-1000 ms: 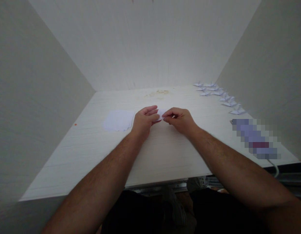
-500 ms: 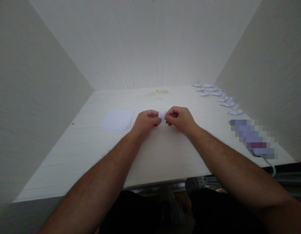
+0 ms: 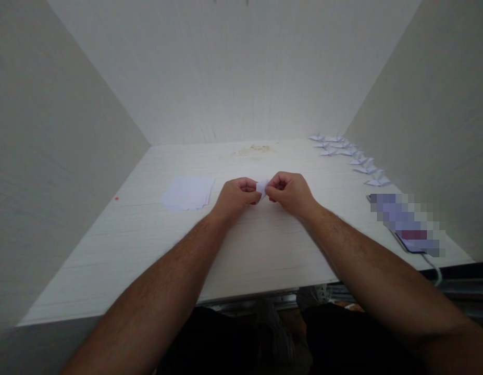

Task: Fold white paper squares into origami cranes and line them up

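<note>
A small folded piece of white paper (image 3: 261, 188) is held between my two hands, above the middle of the white table. My left hand (image 3: 238, 194) pinches its left side between thumb and fingers. At its right edge, the thumb and forefinger of my right hand (image 3: 288, 188) are closed on the paper, with the other fingers curled in. Fingertips hide part of the folds. Left of my left hand lies a stack of white paper sheets (image 3: 188, 192).
Several folded paper cranes (image 3: 378, 181) stand in rows at the back right. A phone (image 3: 405, 224), its screen blurred out, lies at the right with a cable (image 3: 434, 268) over the front edge. Walls (image 3: 241, 73) enclose the table (image 3: 264, 255) at the back and sides.
The paper has shifted very slightly right with my left hand, and my hands are a little closer together. Both keep their pinch on it.
</note>
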Available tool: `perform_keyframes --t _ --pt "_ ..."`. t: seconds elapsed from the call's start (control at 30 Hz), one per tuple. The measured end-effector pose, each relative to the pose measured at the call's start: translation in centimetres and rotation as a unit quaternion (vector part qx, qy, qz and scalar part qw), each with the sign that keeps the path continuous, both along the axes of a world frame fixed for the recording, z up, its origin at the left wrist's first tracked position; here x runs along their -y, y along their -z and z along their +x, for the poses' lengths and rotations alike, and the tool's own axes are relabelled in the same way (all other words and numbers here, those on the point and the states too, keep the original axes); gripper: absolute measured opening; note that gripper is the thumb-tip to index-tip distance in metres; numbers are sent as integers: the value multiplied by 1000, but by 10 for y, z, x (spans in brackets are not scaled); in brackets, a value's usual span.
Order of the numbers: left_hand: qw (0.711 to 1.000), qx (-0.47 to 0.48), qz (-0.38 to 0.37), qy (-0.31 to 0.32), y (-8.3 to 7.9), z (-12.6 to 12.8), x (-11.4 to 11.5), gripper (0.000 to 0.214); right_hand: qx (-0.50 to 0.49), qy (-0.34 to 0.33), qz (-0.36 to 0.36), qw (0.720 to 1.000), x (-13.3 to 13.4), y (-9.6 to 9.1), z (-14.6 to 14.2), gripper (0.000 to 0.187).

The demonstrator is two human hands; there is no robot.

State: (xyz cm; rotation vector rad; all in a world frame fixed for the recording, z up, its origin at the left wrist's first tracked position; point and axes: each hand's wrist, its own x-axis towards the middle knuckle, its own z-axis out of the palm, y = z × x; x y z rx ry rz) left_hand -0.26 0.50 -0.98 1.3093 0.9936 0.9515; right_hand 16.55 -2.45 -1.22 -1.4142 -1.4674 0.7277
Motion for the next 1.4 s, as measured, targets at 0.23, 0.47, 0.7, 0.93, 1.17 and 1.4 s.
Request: perform_keyframes --t 0.23,0.47,0.7,0.93,1.17,1.4 --pt "1000 -10 7 7 -1 2 1 16 23 14 6 1000 0 2 -1 8" --pt "999 -37 6 24 0 0 -2 14 29 -23 21 999 0 6 1 12" --pt "992 -115 22 53 -6 -7 -1 14 13 -51 34 998 0 8 0 12" --pt "998 44 -50 3 -8 2 3 20 -130 -42 -5 991 0 2 -6 23" --pt "988 143 -64 -9 -8 4 4 19 -109 -67 -33 991 3 -4 -6 20" --pt "988 136 -65 -14 -7 3 4 21 -84 -28 -10 996 5 -4 -7 17"
